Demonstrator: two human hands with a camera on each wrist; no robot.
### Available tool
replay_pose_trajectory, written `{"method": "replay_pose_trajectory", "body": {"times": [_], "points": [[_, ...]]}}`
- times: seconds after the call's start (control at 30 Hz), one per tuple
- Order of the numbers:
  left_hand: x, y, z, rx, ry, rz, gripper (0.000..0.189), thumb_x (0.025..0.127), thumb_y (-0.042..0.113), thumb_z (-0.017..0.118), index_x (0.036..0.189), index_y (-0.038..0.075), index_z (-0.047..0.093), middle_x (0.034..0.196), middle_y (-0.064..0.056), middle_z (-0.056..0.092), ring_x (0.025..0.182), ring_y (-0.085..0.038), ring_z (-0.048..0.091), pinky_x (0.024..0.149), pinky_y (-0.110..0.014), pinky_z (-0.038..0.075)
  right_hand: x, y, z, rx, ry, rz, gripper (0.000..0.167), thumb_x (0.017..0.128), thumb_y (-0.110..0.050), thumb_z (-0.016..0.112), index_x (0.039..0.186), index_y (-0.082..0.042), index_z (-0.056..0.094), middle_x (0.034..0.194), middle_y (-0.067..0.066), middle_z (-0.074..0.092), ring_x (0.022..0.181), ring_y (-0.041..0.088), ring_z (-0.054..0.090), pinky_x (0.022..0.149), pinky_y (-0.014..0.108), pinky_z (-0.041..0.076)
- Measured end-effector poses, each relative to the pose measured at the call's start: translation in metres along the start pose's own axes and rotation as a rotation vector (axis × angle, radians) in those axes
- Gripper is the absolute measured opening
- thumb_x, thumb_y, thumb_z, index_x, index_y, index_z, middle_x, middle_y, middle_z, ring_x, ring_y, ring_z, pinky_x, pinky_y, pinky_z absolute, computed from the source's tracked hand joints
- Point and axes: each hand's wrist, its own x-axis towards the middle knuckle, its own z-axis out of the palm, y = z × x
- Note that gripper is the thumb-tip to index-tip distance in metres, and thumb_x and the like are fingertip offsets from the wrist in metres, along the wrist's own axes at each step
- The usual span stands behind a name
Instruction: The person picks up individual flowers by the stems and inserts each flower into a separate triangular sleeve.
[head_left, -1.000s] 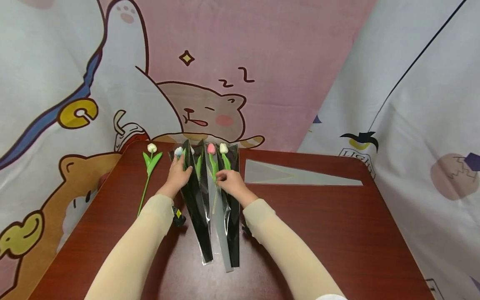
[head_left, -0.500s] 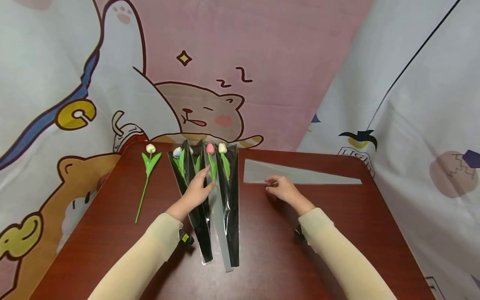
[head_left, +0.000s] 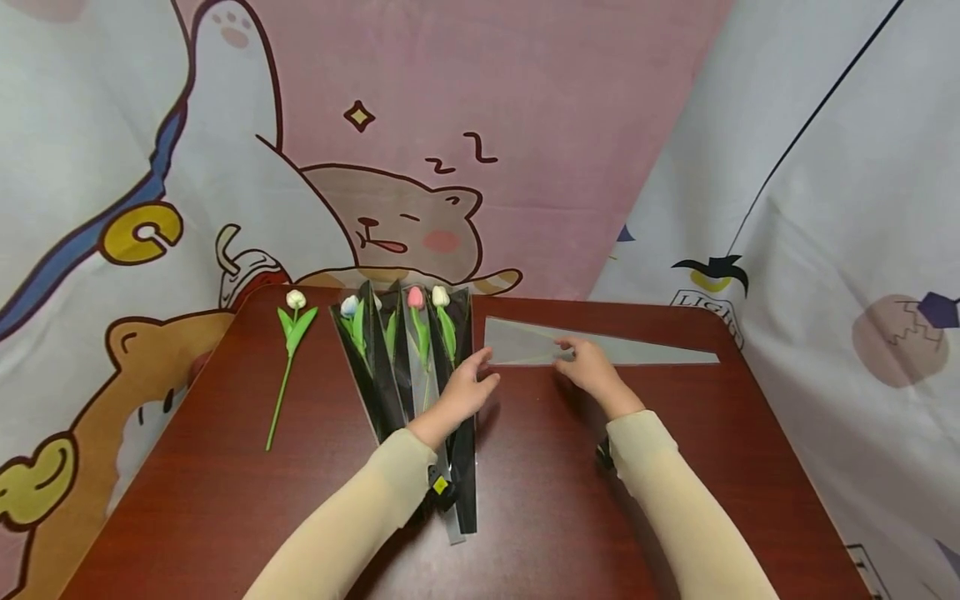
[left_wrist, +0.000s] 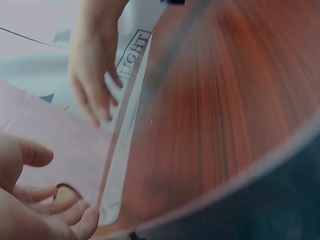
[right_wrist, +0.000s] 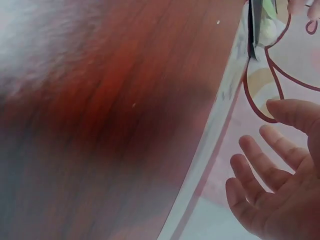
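My left hand (head_left: 467, 390) hovers over the right side of the wrapped tulips, fingers loosely extended toward the right and holding nothing. Beyond it lies a flat, tapering translucent flower sleeve (head_left: 637, 351), its wide end to the left. My right hand (head_left: 592, 373) is over the middle of this sleeve, fingers loosely bent with nothing between them. In the right wrist view, the right hand (right_wrist: 280, 175) has its fingers spread beside the sleeve (right_wrist: 205, 145). A pink tulip (head_left: 416, 298), a white tulip (head_left: 440, 297) and a blue-white tulip (head_left: 349, 307) sit in black-and-clear sleeves (head_left: 467, 467).
A single unwrapped white tulip (head_left: 296, 300) with a green stem lies at the left of the brown table (head_left: 555, 517). A cartoon-printed cloth (head_left: 570, 150) hangs behind the table's back edge.
Both hands have left the wrapped tulips. My right hand moved right to the translucent sleeve; my left hand let go of the blue-white tulip's side and swept right across the bunch.
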Motion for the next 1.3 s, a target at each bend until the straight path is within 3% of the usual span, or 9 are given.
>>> {"method": "replay_pose_trajectory", "body": {"times": [0.13,0.3,0.5,0.77,1.0,1.3], "points": [[0.014,0.003,0.015,0.027,0.061,-0.069,0.058,0.095,0.019,0.052,0.146,0.003,0.031,0.151,-0.016,0.03,0.139,-0.03,0.031,0.111,-0.046,0.03,0.011,-0.003,0.006,-0.048,-0.014,-0.027,0.05,0.089,-0.019,0.064,0.135,-0.004,0.05,0.137,0.022,0.048,0.125,0.04,0.045,0.099,0.055,0.04],[0.029,0.0,0.023,0.023,0.12,-0.139,0.064,0.096,0.02,0.049,0.149,0.0,0.02,0.156,-0.016,0.02,0.143,-0.029,0.022,0.114,-0.045,0.025,0.027,-0.003,0.02,-0.12,-0.034,-0.072,0.058,0.088,-0.027,0.066,0.138,-0.006,0.046,0.145,0.021,0.039,0.134,0.042,0.032,0.105,0.058,0.031],[0.041,-0.002,0.025,0.007,0.107,-0.186,0.064,0.097,0.021,0.048,0.15,0.001,0.017,0.157,-0.016,0.017,0.143,-0.029,0.02,0.114,-0.045,0.024,0.043,-0.01,0.031,-0.193,-0.078,-0.073,0.073,0.087,-0.044,0.065,0.145,-0.009,0.037,0.152,0.017,0.028,0.139,0.039,0.026,0.107,0.06,0.026],[0.047,-0.004,0.025,-0.034,0.114,-0.199,0.065,0.095,0.017,0.049,0.149,-0.001,0.018,0.156,-0.018,0.018,0.143,-0.03,0.019,0.115,-0.044,0.022,0.052,-0.016,0.038,-0.211,-0.128,0.016,0.092,0.078,-0.06,0.066,0.149,-0.015,0.029,0.157,0.013,0.018,0.144,0.037,0.015,0.109,0.063,0.018],[0.047,-0.005,0.026,-0.089,0.09,-0.249,0.064,0.095,0.016,0.047,0.15,0.002,0.017,0.156,-0.015,0.019,0.143,-0.029,0.019,0.114,-0.045,0.024,0.054,-0.019,0.04,-0.233,-0.17,0.048,0.096,0.076,-0.06,0.069,0.15,-0.016,0.027,0.157,0.011,0.019,0.143,0.036,0.017,0.111,0.061,0.017],[0.051,-0.011,0.021,-0.179,0.114,-0.242,0.067,0.09,0.01,0.049,0.149,-0.001,0.018,0.155,-0.015,0.022,0.143,-0.028,0.021,0.115,-0.041,0.023,0.046,-0.014,0.04,-0.227,-0.094,-0.027,0.085,0.076,-0.055,0.072,0.143,-0.012,0.041,0.147,0.012,0.035,0.132,0.034,0.033,0.106,0.054,0.031]]}}
